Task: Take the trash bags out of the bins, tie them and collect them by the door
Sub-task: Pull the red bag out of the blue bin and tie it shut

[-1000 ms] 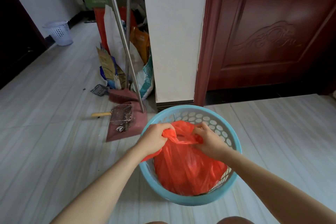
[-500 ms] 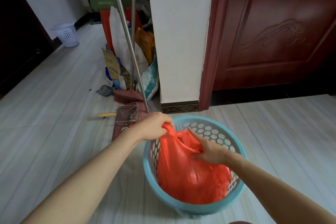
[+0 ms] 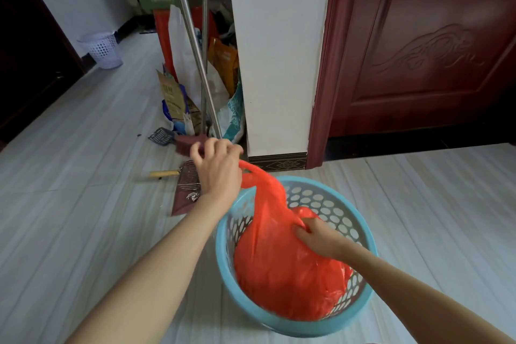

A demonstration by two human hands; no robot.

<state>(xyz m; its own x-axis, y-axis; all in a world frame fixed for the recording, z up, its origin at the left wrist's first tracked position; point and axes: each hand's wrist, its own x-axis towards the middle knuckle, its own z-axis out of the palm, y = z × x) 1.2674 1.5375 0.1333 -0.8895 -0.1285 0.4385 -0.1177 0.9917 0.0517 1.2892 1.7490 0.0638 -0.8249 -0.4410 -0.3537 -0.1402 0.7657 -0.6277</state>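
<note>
An orange-red trash bag (image 3: pixel 284 276) fills a light blue perforated bin (image 3: pixel 329 327) on the floor in front of me. My left hand (image 3: pixel 219 169) grips one bag handle and holds it stretched up and to the left, above the bin's rim. My right hand (image 3: pixel 317 234) is inside the bin, fingers curled into the bag's plastic near its top. The bin is tilted toward me.
A broom and a dustpan with metal handles (image 3: pixel 195 64) lean by a white wall corner (image 3: pixel 276 50), beside paper bags and sacks. A white perforated bin (image 3: pixel 102 49) stands far left down the hall. A dark red door (image 3: pixel 424 45) is at the right.
My left hand has pulled the bag handle up and left, out over the rim. My right hand went from the bag's mouth down onto its body. The bin has tipped.
</note>
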